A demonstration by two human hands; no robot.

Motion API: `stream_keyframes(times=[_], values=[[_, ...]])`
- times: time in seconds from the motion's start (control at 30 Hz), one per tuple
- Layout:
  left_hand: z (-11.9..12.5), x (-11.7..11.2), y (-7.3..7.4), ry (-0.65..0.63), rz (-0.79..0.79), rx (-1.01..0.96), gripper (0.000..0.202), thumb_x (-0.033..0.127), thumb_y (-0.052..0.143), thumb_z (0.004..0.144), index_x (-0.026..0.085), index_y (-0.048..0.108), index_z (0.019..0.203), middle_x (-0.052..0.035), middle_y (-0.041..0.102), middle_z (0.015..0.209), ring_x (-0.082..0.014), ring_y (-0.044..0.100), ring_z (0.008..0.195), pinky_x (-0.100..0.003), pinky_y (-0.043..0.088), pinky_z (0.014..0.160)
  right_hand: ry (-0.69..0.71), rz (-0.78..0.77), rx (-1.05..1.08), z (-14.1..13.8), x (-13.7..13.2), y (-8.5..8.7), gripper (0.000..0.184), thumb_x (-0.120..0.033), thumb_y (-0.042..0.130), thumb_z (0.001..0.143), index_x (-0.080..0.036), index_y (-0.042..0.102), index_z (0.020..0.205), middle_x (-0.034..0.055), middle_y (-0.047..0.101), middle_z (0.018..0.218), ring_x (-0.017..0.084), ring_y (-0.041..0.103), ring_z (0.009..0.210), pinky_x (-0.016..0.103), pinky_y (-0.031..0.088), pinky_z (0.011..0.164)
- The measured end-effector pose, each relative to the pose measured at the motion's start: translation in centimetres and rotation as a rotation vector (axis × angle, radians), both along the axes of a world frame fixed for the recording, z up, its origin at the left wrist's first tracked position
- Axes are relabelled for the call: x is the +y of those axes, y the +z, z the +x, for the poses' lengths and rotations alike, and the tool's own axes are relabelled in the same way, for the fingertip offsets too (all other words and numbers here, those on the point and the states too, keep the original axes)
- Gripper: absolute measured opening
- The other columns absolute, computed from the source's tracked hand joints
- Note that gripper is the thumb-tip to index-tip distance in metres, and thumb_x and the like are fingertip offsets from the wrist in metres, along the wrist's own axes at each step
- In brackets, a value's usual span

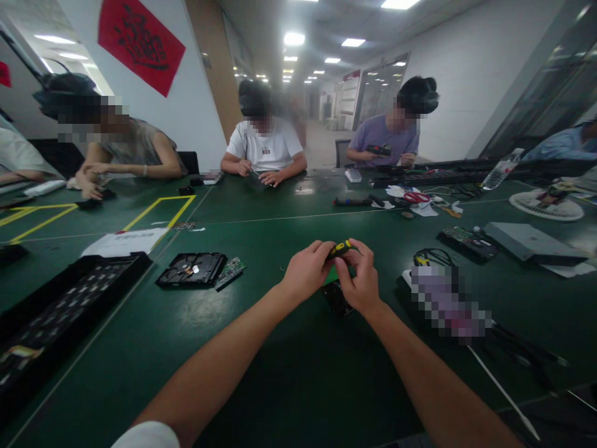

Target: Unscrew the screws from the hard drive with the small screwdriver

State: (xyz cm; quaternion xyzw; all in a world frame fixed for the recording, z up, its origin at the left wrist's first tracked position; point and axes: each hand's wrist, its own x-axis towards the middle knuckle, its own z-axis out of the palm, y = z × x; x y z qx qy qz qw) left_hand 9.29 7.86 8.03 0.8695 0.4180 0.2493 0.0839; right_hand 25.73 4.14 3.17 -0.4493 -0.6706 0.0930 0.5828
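Observation:
Both my hands meet over the middle of the table. My left hand (305, 270) is closed, its fingers around one end of a yellow-and-black screwdriver (340, 249). My right hand (361, 280) pinches the other end of this tool. Only the handle shows; any shaft is hidden by the fingers. Directly beneath the hands lies a small black device (336, 297) with a bright green part (330, 277) at its upper side. The hands cover much of this device, and I cannot tell whether they touch it.
Left of my hands lie an opened black drive casing (191, 269), a circuit board (232, 270) and a long black housing (60, 311). To the right are a blurred-out item (448, 305), cables, a grey box (534, 241) and a bottle (502, 169). Several people sit opposite.

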Motion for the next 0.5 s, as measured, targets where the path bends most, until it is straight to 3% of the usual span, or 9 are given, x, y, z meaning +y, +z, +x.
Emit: stream_keyframes(times=[0.07,0.13,0.27,0.33,0.43,0.5], values=[[-0.7,0.8,0.2,0.042,-0.036,-0.023,0.029,0.02,0.054,0.095,0.02,0.06,0.123,-0.0096,0.068,0.117,-0.0239,0.067,0.103,-0.034,0.054,0.089,-0.093,-0.027,-0.086,1.0,0.4,0.2,0.041,-0.038,0.053,0.104,-0.025,0.046,0.142,0.0093,0.072,0.115,0.024,0.073,0.1,0.043,0.059,0.092],[-1.5,1.6,0.1,0.101,-0.077,0.006,0.021,0.019,0.055,0.091,0.019,0.063,0.111,-0.01,0.069,0.106,-0.0246,0.067,0.096,-0.035,0.053,0.084,-0.267,-0.112,-0.187,2.4,1.0,0.3,0.032,-0.043,0.048,0.104,-0.021,0.061,0.123,0.0127,0.071,0.114,0.026,0.071,0.098,0.043,0.058,0.088],[-2.7,3.0,-0.7,0.149,-0.228,0.061,0.017,0.021,0.056,0.09,0.018,0.065,0.104,-0.0109,0.071,0.1,-0.0252,0.068,0.09,-0.035,0.05,0.079,-0.483,-0.616,-0.501,4.8,2.0,0.0,0.05,-0.052,0.033,0.106,-0.017,0.068,0.099,0.0176,0.072,0.099,0.032,0.071,0.093,0.047,0.054,0.084],[-2.9,3.5,-1.3,0.147,-0.328,0.074,0.016,0.026,0.058,0.091,0.018,0.067,0.101,-0.0108,0.072,0.099,-0.0264,0.068,0.092,-0.036,0.049,0.08,-0.483,-0.837,-0.599,5.4,2.1,0.1,0.059,-0.057,0.027,0.106,-0.016,0.069,0.101,0.0205,0.073,0.097,0.036,0.072,0.095,0.05,0.053,0.083],[-2.8,3.8,-2.0,0.137,-0.391,0.063,0.017,0.03,0.058,0.093,0.017,0.068,0.098,-0.0111,0.072,0.1,-0.0266,0.067,0.092,-0.035,0.049,0.079,-0.453,-0.975,-0.669,5.7,1.8,0.8,0.068,-0.062,0.022,0.104,-0.012,0.068,0.107,0.0251,0.074,0.101,0.039,0.073,0.098,0.052,0.053,0.084],[-2.5,3.9,-2.5,0.133,-0.416,0.035,0.019,0.031,0.055,0.096,0.017,0.068,0.1,-0.011,0.072,0.104,-0.0249,0.067,0.093,-0.033,0.049,0.078,-0.366,-1.086,-0.656,5.8,1.4,1.4,0.077,-0.068,0.019,0.103,-0.009,0.067,0.108,0.0217,0.075,0.083,0.035,0.076,0.085,0.05,0.052,0.086]])
